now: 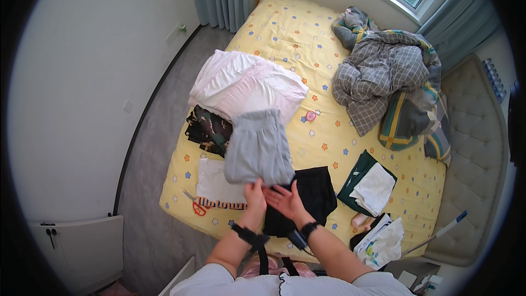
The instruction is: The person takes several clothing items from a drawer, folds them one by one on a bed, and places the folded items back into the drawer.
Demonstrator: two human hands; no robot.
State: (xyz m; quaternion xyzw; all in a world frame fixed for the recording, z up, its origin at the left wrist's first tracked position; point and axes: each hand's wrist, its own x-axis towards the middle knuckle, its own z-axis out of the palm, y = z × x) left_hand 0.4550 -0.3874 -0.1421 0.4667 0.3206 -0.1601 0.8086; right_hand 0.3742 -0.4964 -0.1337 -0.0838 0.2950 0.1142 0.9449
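A light grey garment (257, 148) with a gathered elastic waistband lies folded, its waistband at the far end. My left hand (254, 197) pinches its near edge between thumb and fingers. Just right of that, my right hand (287, 201) is palm up with fingers apart, close to the same edge; it grips nothing that I can see. Beneath and to the right is a folded black garment (316, 189). A white piece of cloth (215, 176) with printed lettering is partly hidden under the grey one. Camouflage-patterned cloth (209, 129) lies beyond it to the left.
The bed (283, 28) has a star-patterned yellow sheet. Red-handled scissors (199, 207) lie by its left edge. A pink-and-white quilt (246, 82) is beyond the garment. Rightward are green folded cloth (361, 162), white cloth (374, 189), a bag (382, 242) and a checked duvet (382, 65).
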